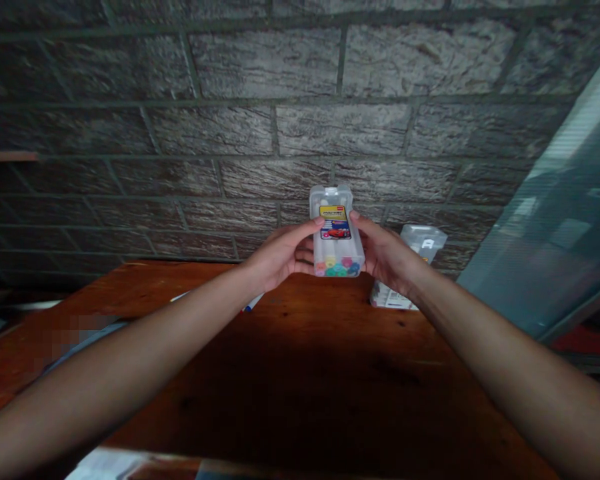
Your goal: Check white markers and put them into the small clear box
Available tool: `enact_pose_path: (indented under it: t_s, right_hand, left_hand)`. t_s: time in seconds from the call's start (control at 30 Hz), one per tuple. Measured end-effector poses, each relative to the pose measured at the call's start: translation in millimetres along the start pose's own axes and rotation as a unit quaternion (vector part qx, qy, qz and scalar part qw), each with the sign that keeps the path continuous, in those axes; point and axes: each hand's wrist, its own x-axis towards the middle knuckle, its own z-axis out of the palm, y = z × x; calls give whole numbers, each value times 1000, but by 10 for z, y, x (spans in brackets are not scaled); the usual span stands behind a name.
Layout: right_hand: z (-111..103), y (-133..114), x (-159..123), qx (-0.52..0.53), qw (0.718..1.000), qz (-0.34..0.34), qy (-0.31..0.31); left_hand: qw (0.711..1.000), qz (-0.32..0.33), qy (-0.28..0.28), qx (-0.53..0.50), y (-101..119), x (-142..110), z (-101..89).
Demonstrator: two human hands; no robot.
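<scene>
A clear plastic case of markers (336, 250) is held up above the far part of the table, its label facing me. Colored marker ends show through its lower end, and its lid end points up toward the wall. My left hand (283, 257) grips the case's left side, thumb on the front and fingers curled behind. On the right side my right hand (385, 257) grips it the same way, thumb near the label's edge. Behind my right hand and wrist, partly hidden, a second clear plastic case (423, 241) stands on the table.
The brown wooden table (300, 373) meets a dark brick wall (240, 127). Past my left forearm lie a blue-ended pen or marker (254, 302) and something bluish (87, 343). A glass panel (540, 247) rises at the right. Some white material (105, 465) shows at the near edge.
</scene>
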Motion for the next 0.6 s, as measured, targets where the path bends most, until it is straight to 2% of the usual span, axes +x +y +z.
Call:
enact_pose_path:
  t_s: [0.17,0.27,0.43,0.6]
  right_hand:
    - [-220,-109,167,-26,998,-14,58]
    - [-322,-158,241,-38,997,-10,62]
    - [-347,-190,267,-56,997,-31,35]
    - [-361,-208,254,-63,995,-47,58]
  left_hand:
    - [1000,0,-7,-1,-9,28,79]
    - [1000,0,-16,4,-44,30,119]
    - [999,12,-24,19,-87,38,179]
    - [998,8,-43,45,-95,76,182]
